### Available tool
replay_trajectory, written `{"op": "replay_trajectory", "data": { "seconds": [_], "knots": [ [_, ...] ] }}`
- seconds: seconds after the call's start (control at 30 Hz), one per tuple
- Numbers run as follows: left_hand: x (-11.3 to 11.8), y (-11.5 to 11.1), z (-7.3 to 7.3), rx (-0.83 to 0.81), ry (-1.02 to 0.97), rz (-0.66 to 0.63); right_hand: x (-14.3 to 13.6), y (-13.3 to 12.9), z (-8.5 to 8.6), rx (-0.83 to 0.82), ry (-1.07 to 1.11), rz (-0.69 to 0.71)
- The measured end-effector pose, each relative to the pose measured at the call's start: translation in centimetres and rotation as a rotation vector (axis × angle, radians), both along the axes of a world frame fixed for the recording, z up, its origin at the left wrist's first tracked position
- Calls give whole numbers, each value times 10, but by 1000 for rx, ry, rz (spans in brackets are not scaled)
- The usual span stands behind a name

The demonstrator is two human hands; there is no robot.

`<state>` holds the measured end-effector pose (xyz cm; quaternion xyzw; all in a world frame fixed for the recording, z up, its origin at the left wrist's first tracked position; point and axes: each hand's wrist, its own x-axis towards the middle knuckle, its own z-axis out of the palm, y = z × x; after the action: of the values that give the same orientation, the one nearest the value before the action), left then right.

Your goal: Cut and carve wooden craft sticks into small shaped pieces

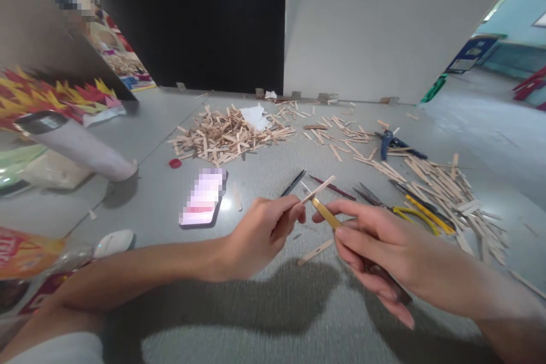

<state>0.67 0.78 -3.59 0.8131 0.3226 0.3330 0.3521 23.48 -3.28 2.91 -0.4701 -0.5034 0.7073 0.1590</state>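
Note:
My left hand point(267, 230) is closed in a pinch on a thin wooden stick point(323, 186), which points up and to the right. My right hand point(384, 250) is wrapped round a tool with a brass-coloured front point(326, 214) and a darker rear part. The tool's thin tip crosses close to the stick, just beyond my left fingertips; whether they touch is hard to tell. Below the hands, another flat wooden stick point(314, 252) lies on the grey surface. A dark pen-like tool point(293, 183) and a dark red one point(335, 188) lie just behind.
A phone point(203, 198) lies left of my hands. Behind it is a heap of wooden sticks point(226, 139). Scissors with yellow handles point(412, 217), blue clamps point(387, 142) and more sticks point(443, 187) are on the right. A white tube point(85, 151) and a mouse point(114, 243) are on the left.

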Motion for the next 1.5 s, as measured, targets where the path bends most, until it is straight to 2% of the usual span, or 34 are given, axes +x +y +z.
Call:
{"op": "replay_trajectory", "data": {
  "seconds": [0.17, 0.47, 0.67, 0.77, 0.87, 0.93, 1.03, 1.13, 1.23, 1.33, 1.5],
  "knots": [
    [0, -6, 10, -46, -20, 4, 3, -6, 4, 46, 20, 8],
    [2, -5, 11, -146, -14, 6, 7, -6, 0, 63, -31, 17],
    [3, -6, 10, -308, -29, -19, 8, -7, 4, 112, -128, 32],
    [6, -6, 8, -430, -88, -10, 15, -4, 6, 319, -311, 58],
    [8, -5, 6, -435, -150, -3, 26, 2, 5, 570, -561, 175],
    [9, -5, 4, -457, -176, -55, 33, 4, 1, 640, -670, 297],
    [10, -10, -1, -599, -206, -184, 34, 2, -8, 719, -746, 420],
    [12, -15, -7, -702, -208, -242, 24, 0, -15, 732, -748, 494],
    [14, -17, -9, -760, -191, -261, 14, 3, -16, 743, -724, 504],
    [14, -18, -6, -778, -200, -258, 12, 8, -13, 745, -696, 495],
    [13, -23, 3, -772, -184, -245, 21, 13, -5, 655, -710, 538]
  ]
}}
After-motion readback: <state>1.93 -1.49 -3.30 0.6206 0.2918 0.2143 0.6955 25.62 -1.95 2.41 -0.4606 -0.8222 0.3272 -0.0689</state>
